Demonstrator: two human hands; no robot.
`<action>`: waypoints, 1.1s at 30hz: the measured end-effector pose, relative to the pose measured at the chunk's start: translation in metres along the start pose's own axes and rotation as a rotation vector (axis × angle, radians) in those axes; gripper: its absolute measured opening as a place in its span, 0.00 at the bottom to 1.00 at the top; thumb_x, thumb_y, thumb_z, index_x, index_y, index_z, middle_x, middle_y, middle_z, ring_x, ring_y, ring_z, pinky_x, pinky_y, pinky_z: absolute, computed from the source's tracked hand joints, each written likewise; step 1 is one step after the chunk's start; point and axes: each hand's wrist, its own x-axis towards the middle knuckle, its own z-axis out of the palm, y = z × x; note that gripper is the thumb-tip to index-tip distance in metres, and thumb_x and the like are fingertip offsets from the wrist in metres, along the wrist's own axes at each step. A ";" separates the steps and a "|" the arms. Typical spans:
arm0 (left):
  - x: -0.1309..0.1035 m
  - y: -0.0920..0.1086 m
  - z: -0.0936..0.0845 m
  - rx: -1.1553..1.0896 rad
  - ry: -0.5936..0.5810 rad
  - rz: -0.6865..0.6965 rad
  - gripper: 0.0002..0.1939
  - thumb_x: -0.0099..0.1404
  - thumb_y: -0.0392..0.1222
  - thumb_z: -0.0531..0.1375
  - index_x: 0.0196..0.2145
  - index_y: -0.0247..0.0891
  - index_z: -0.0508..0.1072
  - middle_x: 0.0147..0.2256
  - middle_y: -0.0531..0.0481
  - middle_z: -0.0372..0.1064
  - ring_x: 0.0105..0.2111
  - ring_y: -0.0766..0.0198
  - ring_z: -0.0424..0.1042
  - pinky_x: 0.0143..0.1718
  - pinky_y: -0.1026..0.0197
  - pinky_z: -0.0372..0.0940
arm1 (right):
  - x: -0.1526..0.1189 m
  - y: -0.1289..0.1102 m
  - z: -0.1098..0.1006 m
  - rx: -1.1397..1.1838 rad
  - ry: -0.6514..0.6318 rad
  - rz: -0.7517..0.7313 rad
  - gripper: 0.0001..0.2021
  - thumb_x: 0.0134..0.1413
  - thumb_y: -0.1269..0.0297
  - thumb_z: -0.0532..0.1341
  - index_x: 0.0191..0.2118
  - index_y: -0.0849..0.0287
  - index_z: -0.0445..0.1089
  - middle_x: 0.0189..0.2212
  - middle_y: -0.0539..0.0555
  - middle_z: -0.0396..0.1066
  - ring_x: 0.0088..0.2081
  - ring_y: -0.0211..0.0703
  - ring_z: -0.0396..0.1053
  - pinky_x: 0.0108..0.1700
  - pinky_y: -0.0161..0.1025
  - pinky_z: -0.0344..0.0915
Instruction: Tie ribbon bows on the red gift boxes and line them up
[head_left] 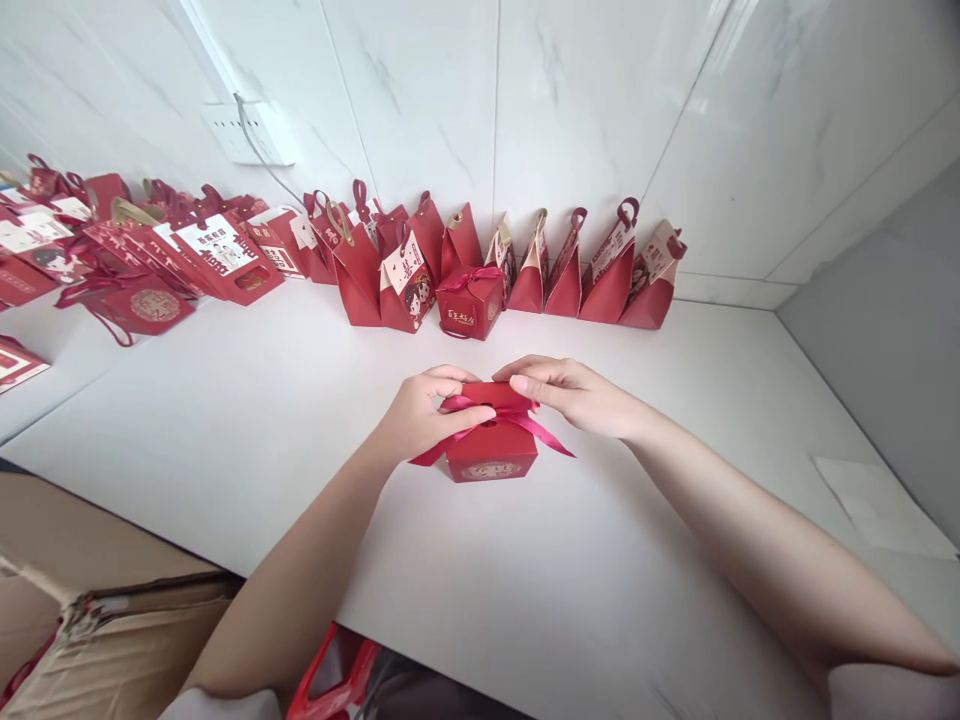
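Note:
A small red gift box (491,452) stands on the white table in front of me, with a gold round emblem on its near side. A dark pink satin ribbon (551,437) crosses its top, its loose ends spreading left and right. My left hand (427,412) grips the box from the left, its thumb pressing on the ribbon by the dark hole in the top. From the right, my right hand (576,393) holds the box's far upper edge between thumb and fingers. The fingertips of both hands are partly hidden behind the box.
Along the wall stands a row of red paper gift boxes (559,285) with loop handles. A ribbon-tied box (472,303) sits before them. Many more boxes (217,262) crowd the left side. A cardboard carton (135,650) is below the table's left edge; white paper (881,505) lies right.

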 end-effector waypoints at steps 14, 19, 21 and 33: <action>-0.006 0.007 -0.014 0.253 -0.076 0.005 0.19 0.52 0.59 0.67 0.35 0.42 0.79 0.48 0.46 0.70 0.37 0.59 0.74 0.36 0.59 0.70 | 0.001 0.011 0.001 -0.043 -0.014 0.001 0.24 0.63 0.45 0.54 0.26 0.60 0.67 0.33 0.49 0.62 0.31 0.37 0.63 0.41 0.38 0.59; -0.006 0.009 0.000 0.078 0.005 -0.055 0.18 0.58 0.58 0.63 0.32 0.39 0.78 0.46 0.45 0.71 0.39 0.58 0.74 0.36 0.59 0.70 | 0.003 0.013 0.003 0.043 -0.058 -0.025 0.23 0.63 0.45 0.53 0.32 0.60 0.71 0.33 0.51 0.64 0.34 0.40 0.63 0.41 0.39 0.60; -0.005 0.009 0.005 0.064 0.037 -0.077 0.19 0.56 0.57 0.65 0.27 0.37 0.75 0.44 0.46 0.72 0.37 0.59 0.74 0.35 0.59 0.69 | 0.003 0.013 0.003 0.045 -0.058 -0.019 0.24 0.63 0.43 0.53 0.33 0.59 0.72 0.32 0.52 0.65 0.35 0.42 0.64 0.42 0.40 0.61; -0.003 0.006 -0.015 -0.184 -0.063 -0.108 0.19 0.65 0.57 0.58 0.32 0.38 0.76 0.42 0.46 0.75 0.44 0.54 0.72 0.51 0.51 0.63 | 0.001 0.006 -0.002 0.111 0.006 0.043 0.24 0.61 0.42 0.55 0.32 0.58 0.75 0.49 0.55 0.70 0.50 0.50 0.67 0.55 0.44 0.58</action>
